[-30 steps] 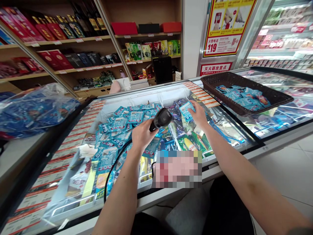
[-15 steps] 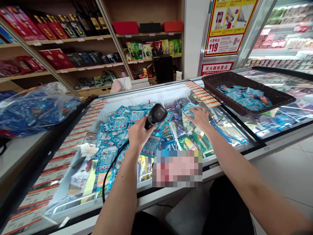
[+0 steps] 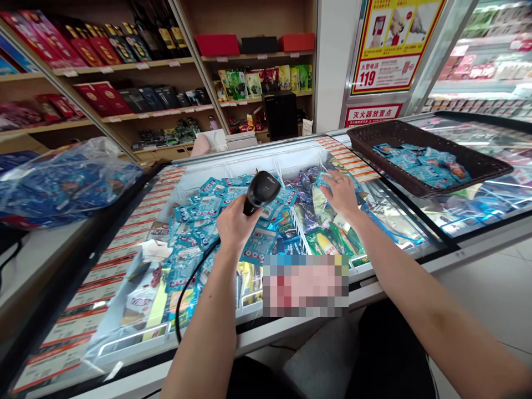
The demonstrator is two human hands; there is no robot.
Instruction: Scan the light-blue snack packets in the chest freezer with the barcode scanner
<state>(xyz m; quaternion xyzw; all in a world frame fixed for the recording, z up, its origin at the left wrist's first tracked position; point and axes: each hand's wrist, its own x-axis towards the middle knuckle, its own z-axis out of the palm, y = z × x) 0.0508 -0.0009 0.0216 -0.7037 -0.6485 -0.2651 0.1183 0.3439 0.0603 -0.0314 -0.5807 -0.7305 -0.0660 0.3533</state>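
Note:
My left hand (image 3: 236, 224) is wrapped round the handle of a black barcode scanner (image 3: 262, 191). The scanner's head hangs over a spread of blue snack packets (image 3: 203, 208) on the glass of a chest freezer, and its cable runs down past my forearm. To the right, my right hand (image 3: 343, 194) has its fingers on a single blue packet (image 3: 321, 182), mostly hidden behind the hand. Below that hand, green and yellow packs (image 3: 332, 241) and dark purple packs (image 3: 305, 194) show inside the freezer.
A brown basket (image 3: 490, 166) with several blue packets stands on the freezer's right part. At the left lies a clear plastic bag (image 3: 66, 183) full of blue packets. Shelves of boxes and bottles (image 3: 145, 33) rise behind. A blurred patch covers the front edge.
My right hand has shifted slightly, and the blue packet under its fingers is now more hidden. My left hand still holds the scanner, its head tilted a little differently. The view has moved slightly.

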